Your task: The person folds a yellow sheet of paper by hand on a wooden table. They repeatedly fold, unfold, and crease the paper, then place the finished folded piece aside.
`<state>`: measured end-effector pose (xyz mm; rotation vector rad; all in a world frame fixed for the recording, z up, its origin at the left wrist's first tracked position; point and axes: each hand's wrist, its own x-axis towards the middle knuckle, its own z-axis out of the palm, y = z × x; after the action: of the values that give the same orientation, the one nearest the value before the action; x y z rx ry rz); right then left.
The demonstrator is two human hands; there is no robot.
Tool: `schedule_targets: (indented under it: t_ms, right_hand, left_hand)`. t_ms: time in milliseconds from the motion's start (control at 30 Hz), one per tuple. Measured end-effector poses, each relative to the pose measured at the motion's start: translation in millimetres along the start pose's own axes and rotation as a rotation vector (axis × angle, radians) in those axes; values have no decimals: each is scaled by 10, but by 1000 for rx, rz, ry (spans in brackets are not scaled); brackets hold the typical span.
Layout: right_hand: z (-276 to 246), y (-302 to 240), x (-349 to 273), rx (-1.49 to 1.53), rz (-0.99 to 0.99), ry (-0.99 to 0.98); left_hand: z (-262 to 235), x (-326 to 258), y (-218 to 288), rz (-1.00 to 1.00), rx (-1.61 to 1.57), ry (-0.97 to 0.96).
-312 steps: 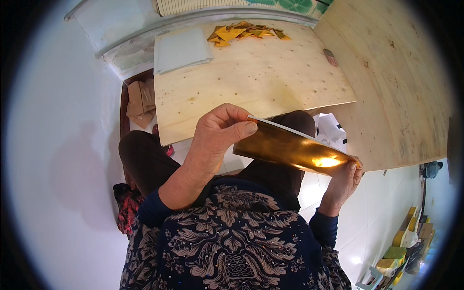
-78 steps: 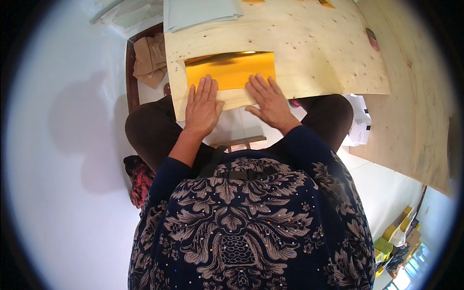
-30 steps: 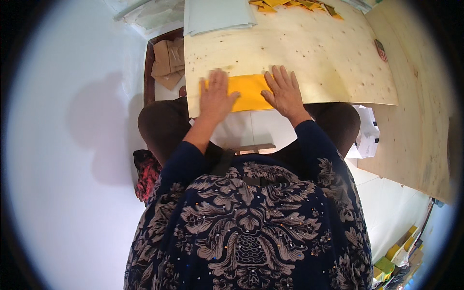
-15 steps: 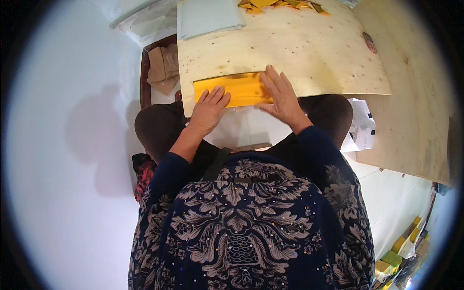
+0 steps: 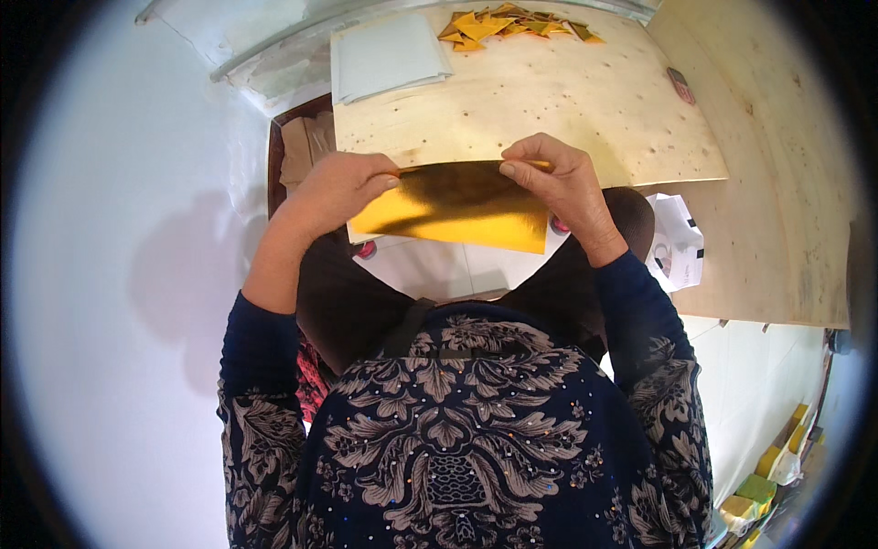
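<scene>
A gold foil sheet [image 5: 457,206] is pinched along its upper edge by the left hand [image 5: 338,188] and right hand [image 5: 558,178], above the worktop [image 5: 549,101] edge.

A pale plywood tabletop [image 5: 585,101] fills the far middle, its surface dotted with small holes, and a second plywood board [image 5: 786,183] runs down the right. The floor [image 5: 119,274] on the left is plain white, with a soft shadow on it. A brown cardboard box [image 5: 297,151] sits beside the tabletop's left edge (partly hidden). Yellow and green blocks [image 5: 764,480], perhaps stacked packs, lie near right.
</scene>
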<state>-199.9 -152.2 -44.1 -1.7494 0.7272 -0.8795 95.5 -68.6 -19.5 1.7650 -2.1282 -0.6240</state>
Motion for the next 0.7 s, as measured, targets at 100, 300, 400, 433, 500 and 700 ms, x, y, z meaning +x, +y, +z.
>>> schedule_targets:
  t_ms: [100, 300, 400, 433, 500, 700]
  right_hand:
    - [-23, 140, 136, -111, 109, 42]
    - [205, 1041, 742, -357, 171, 49]
    - [393, 1426, 926, -533, 169, 36]
    - [411, 1503, 964, -590, 164, 38]
    - [457, 1576, 993, -639, 217, -19]
    - [1033, 1499, 867, -761, -426, 1]
  left_hand:
    - [-68, 21, -262, -172, -210, 38]
    - [349, 293, -950, -519, -246, -86]
    - [574, 419, -1072, -478, 159, 11]
    - [703, 432, -1029, -513, 388, 141]
    - [895, 566, -939, -287, 436, 251]
    - [1566, 810, -716, -103, 320, 336]
